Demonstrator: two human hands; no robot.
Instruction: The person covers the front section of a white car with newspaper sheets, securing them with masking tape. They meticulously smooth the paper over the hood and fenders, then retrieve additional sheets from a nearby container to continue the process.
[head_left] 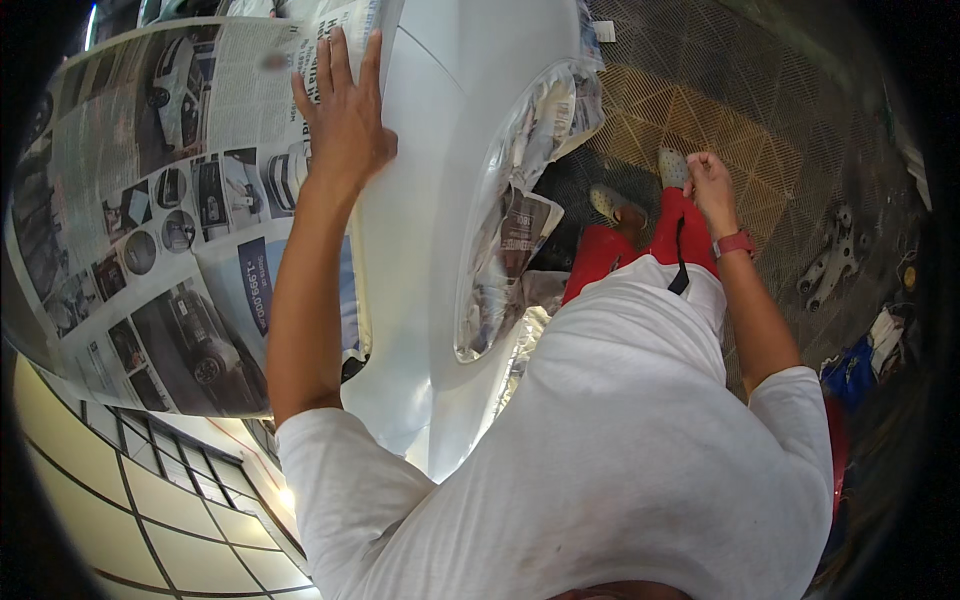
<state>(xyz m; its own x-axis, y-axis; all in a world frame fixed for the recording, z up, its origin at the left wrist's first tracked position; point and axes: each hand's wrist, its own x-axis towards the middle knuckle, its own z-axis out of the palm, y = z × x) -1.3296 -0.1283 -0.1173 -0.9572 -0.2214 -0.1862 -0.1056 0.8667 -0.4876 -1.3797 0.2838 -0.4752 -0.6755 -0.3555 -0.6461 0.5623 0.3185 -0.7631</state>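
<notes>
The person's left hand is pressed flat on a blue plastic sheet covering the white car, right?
Not quite. In the head view the left hand lies flat on printed newspaper sheets covering the white car body, not a blue plastic sheet.

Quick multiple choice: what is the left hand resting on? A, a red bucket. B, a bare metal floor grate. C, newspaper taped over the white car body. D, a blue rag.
C: the left hand lies flat, fingers spread, on the newspaper covering the white car body.

A metal bracket (832, 262) and blue rags (852, 372) lie on the grated floor (760, 120).
</notes>
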